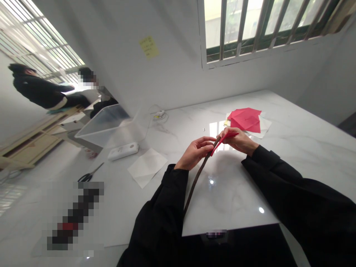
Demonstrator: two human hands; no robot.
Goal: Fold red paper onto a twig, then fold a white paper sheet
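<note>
My left hand [196, 152] and my right hand [238, 141] meet over the white marble table [292, 155]. Both pinch a narrow red strip [224, 139] at the upper end of a long thin brown stick [196, 180]. The stick slants down from the fingers toward my left sleeve. The red strip lies along the stick's tip between the two hands. Both hands have their fingers closed. Just behind my right hand lies a folded red paper [246, 119] on white sheets.
A white paper sheet [147, 167], a white power strip [123, 151], black scissors [90, 174] and a clear plastic box [109, 124] are on the table's left. A small white device [159, 115] sits by the wall. Two people stand far left by wooden furniture.
</note>
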